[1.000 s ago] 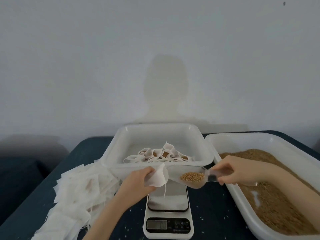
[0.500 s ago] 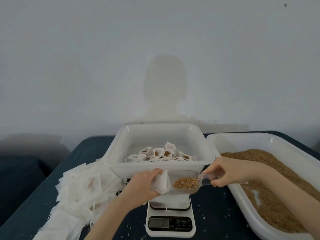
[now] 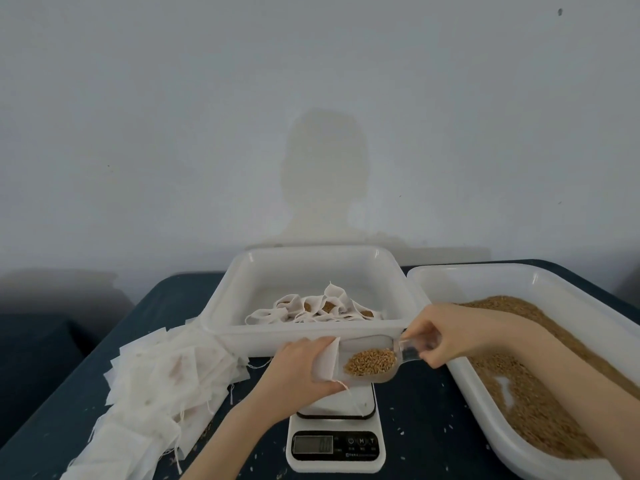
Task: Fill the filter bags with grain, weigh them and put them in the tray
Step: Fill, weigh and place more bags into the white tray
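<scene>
1. Between the two hands, over the scale, a clear scoop lies with its long axis running left to right, its handle toward the right hand and its open mouth pointing left into a filter bag.
2. The right hand pinches the scoop's handle with curled fingers; a heap of grain sits in the scoop's bowl.
3. The left hand grips the filter bag, thumb and fingers curled round it, holding its opening toward the scoop; the scoop's tip is at the bag's mouth.
4. Beyond the hands stands a white tray with several filled bags lying in it.
5. To the right of the right hand, a long white tub holds loose grain, and the right forearm crosses above it.
6. To the left of the left hand, a pile of empty bags is spread over the dark table, with stray grains scattered nearby.
</scene>
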`<action>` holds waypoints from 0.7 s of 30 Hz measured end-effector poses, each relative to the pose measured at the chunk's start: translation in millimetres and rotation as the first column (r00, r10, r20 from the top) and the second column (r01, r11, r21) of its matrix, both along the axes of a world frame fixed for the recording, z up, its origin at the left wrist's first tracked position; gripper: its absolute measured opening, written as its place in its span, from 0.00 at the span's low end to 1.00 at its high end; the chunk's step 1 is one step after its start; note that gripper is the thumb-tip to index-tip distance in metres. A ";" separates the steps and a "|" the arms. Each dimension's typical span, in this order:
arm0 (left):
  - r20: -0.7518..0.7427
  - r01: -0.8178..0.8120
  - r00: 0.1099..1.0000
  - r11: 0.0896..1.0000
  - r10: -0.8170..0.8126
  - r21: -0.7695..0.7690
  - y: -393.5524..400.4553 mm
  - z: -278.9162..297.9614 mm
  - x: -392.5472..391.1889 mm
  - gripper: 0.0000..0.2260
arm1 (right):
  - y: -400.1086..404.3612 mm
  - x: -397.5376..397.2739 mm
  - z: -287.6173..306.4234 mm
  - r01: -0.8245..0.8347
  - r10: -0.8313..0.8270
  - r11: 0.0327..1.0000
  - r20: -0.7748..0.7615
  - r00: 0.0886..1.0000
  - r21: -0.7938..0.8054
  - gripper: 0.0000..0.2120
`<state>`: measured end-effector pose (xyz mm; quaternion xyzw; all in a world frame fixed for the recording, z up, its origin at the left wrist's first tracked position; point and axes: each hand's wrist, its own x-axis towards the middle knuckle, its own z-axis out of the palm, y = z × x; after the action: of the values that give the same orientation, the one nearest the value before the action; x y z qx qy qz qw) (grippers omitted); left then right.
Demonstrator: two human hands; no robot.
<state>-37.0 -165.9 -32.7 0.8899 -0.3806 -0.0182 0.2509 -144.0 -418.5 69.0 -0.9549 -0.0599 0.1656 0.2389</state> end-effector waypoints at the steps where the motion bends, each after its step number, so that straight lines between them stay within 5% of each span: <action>1: 0.025 -0.009 1.000 1.000 0.009 -0.009 -2.5 -1.1 -0.6 0.34 | 0.9 1.1 3.4 0.016 -0.016 0.999 0.002 1.000 -0.039 0.07; 7: 0.051 -0.062 0.997 0.997 0.064 -0.036 -24.4 -12.0 -7.1 0.29 | 22.8 12.1 33.9 0.141 0.024 0.840 0.296 0.955 -0.524 0.17; 12: -0.059 -0.056 0.997 0.980 0.045 -0.192 -39.2 -10.0 -13.5 0.21 | 45.9 16.2 66.1 0.163 0.132 0.750 0.386 0.913 -0.641 0.17; 21: -0.218 -0.129 0.974 0.942 0.062 -0.310 -50.2 -8.6 -17.2 0.23 | 75.1 19.2 84.3 0.196 0.330 0.462 0.372 0.867 -0.865 0.12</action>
<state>-54.3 -216.1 -41.2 0.8477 -0.3066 -0.0349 0.4314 -124.8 -343.4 153.3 -0.9426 -0.0632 -0.0667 -0.3209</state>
